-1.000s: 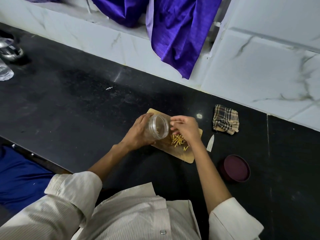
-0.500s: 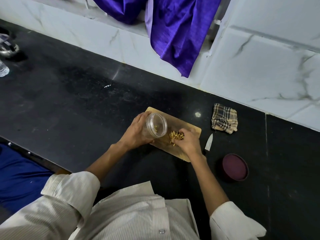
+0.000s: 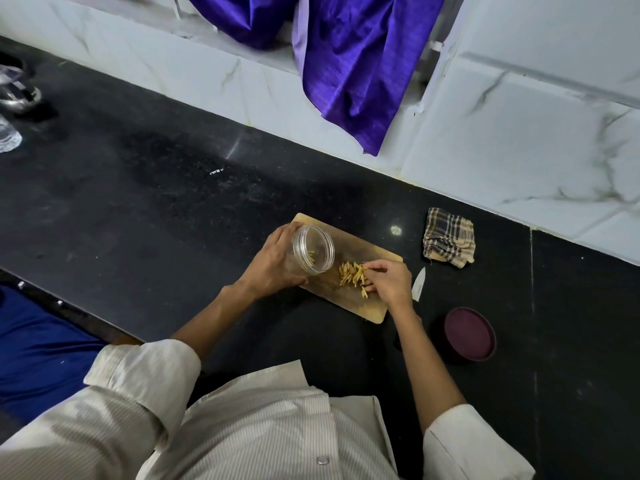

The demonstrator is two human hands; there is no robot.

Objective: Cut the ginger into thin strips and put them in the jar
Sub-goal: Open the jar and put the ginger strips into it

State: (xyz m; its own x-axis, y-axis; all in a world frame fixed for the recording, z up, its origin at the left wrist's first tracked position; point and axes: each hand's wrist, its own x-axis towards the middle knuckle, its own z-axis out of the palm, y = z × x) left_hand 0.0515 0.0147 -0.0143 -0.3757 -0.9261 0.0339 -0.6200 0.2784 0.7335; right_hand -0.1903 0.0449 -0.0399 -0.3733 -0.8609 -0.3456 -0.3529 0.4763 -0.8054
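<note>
I wear a pale cream shirt (image 3: 263, 427) with fine vertical pinstripes and a small grey button (image 3: 322, 460) on its front placket. Both sleeves are rolled into thick cuffs, the left sleeve (image 3: 145, 372) and the right sleeve (image 3: 464, 441), leaving my forearms bare.

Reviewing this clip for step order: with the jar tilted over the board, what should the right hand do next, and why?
Probably pinch up some ginger strips and carry them into the jar. The right hand rests at the pile on the cutting board, the left hand holds the jar mouth toward it, and few strips are inside.
</note>
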